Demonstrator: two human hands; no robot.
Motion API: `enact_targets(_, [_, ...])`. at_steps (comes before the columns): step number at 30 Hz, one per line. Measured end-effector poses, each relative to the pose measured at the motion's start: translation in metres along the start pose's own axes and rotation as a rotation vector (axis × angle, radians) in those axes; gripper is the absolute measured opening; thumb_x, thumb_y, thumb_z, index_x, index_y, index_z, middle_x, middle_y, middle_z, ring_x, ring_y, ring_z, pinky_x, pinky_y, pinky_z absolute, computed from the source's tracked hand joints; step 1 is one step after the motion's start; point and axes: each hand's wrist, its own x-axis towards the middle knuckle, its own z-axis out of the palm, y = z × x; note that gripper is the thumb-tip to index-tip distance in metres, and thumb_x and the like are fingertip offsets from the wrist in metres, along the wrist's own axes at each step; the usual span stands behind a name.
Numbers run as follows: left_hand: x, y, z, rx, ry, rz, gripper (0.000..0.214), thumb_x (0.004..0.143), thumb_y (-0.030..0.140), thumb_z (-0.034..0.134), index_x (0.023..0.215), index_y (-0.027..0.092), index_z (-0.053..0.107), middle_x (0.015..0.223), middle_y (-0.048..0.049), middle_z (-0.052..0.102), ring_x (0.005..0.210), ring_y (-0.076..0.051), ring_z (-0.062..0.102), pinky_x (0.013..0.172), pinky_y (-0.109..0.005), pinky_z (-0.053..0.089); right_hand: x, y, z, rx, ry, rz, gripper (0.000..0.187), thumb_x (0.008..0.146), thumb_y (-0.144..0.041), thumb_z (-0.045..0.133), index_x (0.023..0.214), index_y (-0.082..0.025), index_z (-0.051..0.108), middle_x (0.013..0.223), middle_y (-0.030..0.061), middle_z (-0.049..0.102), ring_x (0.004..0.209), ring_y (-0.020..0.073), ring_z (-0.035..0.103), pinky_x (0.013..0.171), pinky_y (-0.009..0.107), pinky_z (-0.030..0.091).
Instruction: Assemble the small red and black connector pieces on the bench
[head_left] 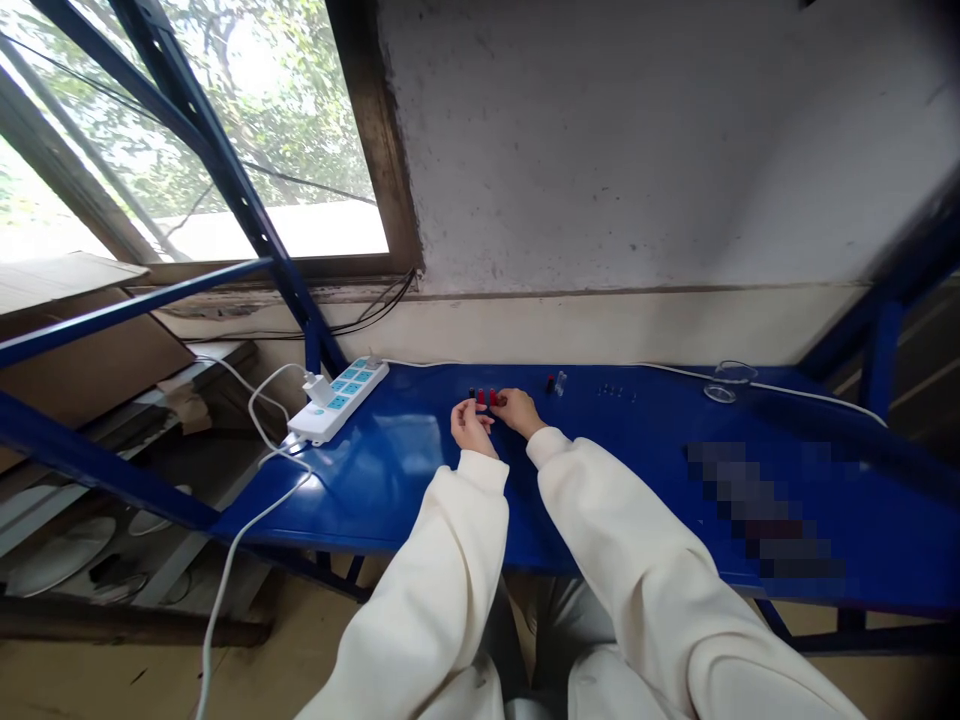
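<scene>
Near the back of the blue table, my left hand [471,428] is half curled, its fingers and thumb apart, with nothing visible between them. Close beside it, my right hand [520,412] has its fingertips pinched together; what they hold is too small to make out. Small upright pieces stand in a row at my fingertips: a black one [472,392], a red one [481,396] and another red one [493,396], which is nearest my right fingers. Farther right are a small red-and-black piece [550,383] and a clear little tube [560,383].
A white power strip [337,402] with a plug and cable lies on the left of the blue table [375,490]. Several tiny clear pieces [611,391] lie to the right, then a clear round object [719,394]. Blue frame posts flank the table; a wall stands behind.
</scene>
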Motion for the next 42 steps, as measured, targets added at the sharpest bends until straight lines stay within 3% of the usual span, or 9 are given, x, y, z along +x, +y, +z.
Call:
enact_targets(10, [0.001,-0.002,0.0,-0.011,-0.014,-0.024,0.017,0.07,0.031,0.049,0.075,0.015,0.047,0.057,0.0026,0.051,0.035,-0.005,0.043,0.035,-0.018,0.022,-0.003,-0.004,-0.008,-0.047,-0.054,0.052,0.02,0.068,-0.033,0.058,0.083,-0.021,0.063,0.084,0.0023,0.065,0.081,0.0164,0.058,0.067,0.025,0.036])
enact_targets(14, [-0.002,-0.003,-0.002,0.078,-0.063,0.073,0.018,0.075,0.033,0.046,0.077,0.016,0.048,0.06,0.0019,0.052,0.038,-0.005,0.043,0.038,-0.019,0.027,-0.014,0.002,-0.025,0.004,0.028,0.076,0.025,0.069,-0.034,0.058,0.089,-0.021,0.062,0.085,0.0016,0.065,0.08,0.0153,0.058,0.067,0.025,0.038])
enact_targets(18, [-0.013,-0.01,0.001,0.362,-0.34,0.401,0.016,0.078,0.031,0.045,0.082,0.017,0.053,0.071,-0.0029,0.056,0.06,-0.01,0.053,0.06,-0.024,0.042,-0.033,0.022,-0.051,0.002,0.168,0.134,0.016,0.072,-0.033,0.053,0.079,-0.022,0.063,0.081,0.0006,0.066,0.079,0.015,0.059,0.069,0.025,0.038])
enact_targets(21, [-0.02,-0.017,0.013,0.68,-0.585,0.636,0.022,0.078,0.023,0.045,0.097,0.018,0.055,0.089,-0.0078,0.059,0.085,-0.017,0.054,0.081,-0.032,0.041,-0.044,0.042,-0.063,-0.068,0.273,0.221,0.017,0.075,-0.03,0.049,0.079,-0.022,0.063,0.081,0.0017,0.066,0.081,0.0174,0.058,0.072,0.029,0.037])
enact_targets(23, [-0.022,-0.022,0.025,0.914,-0.696,0.687,0.035,0.077,0.017,0.043,0.111,0.018,0.05,0.105,-0.0105,0.056,0.098,-0.02,0.049,0.088,-0.036,0.038,-0.047,0.055,-0.065,-0.092,0.303,0.282,0.018,0.075,-0.029,0.048,0.081,-0.021,0.063,0.083,0.0029,0.065,0.084,0.0191,0.057,0.074,0.032,0.037])
enact_targets(26, [-0.022,-0.031,0.042,1.22,-0.798,0.636,0.051,0.077,0.015,0.038,0.128,0.019,0.035,0.122,-0.012,0.046,0.11,-0.024,0.04,0.088,-0.039,0.036,-0.048,0.068,-0.061,-0.148,0.348,0.303,0.022,0.075,-0.027,0.047,0.088,-0.02,0.063,0.096,0.0066,0.062,0.095,0.0225,0.052,0.078,0.036,0.035])
enact_targets(30, [-0.016,-0.042,0.057,1.424,-0.831,0.629,0.058,0.078,0.017,0.035,0.135,0.023,0.024,0.127,-0.0114,0.04,0.112,-0.026,0.036,0.087,-0.043,0.035,-0.046,0.073,-0.055,-0.184,0.308,0.292,0.026,0.076,-0.025,0.046,0.096,-0.02,0.062,0.109,0.0091,0.057,0.104,0.0253,0.045,0.082,0.042,0.032])
enact_targets(36, [-0.007,-0.053,0.066,1.553,-0.823,0.692,0.05,0.08,0.02,0.038,0.129,0.02,0.033,0.122,-0.0123,0.045,0.108,-0.027,0.038,0.086,-0.045,0.032,-0.045,0.071,-0.052,-0.165,0.264,0.253,0.029,0.077,-0.024,0.046,0.101,-0.022,0.061,0.118,0.0087,0.053,0.11,0.0251,0.04,0.086,0.045,0.03])
enact_targets(42, [-0.003,-0.048,0.069,1.485,-0.754,0.801,0.021,0.082,0.017,0.037,0.095,0.015,0.054,0.096,-0.0111,0.056,0.096,-0.024,0.046,0.082,-0.039,0.033,-0.044,0.072,-0.048,-0.17,0.245,0.234,0.031,0.079,-0.026,0.045,0.106,-0.024,0.059,0.122,0.0071,0.05,0.115,0.0234,0.037,0.092,0.048,0.026])
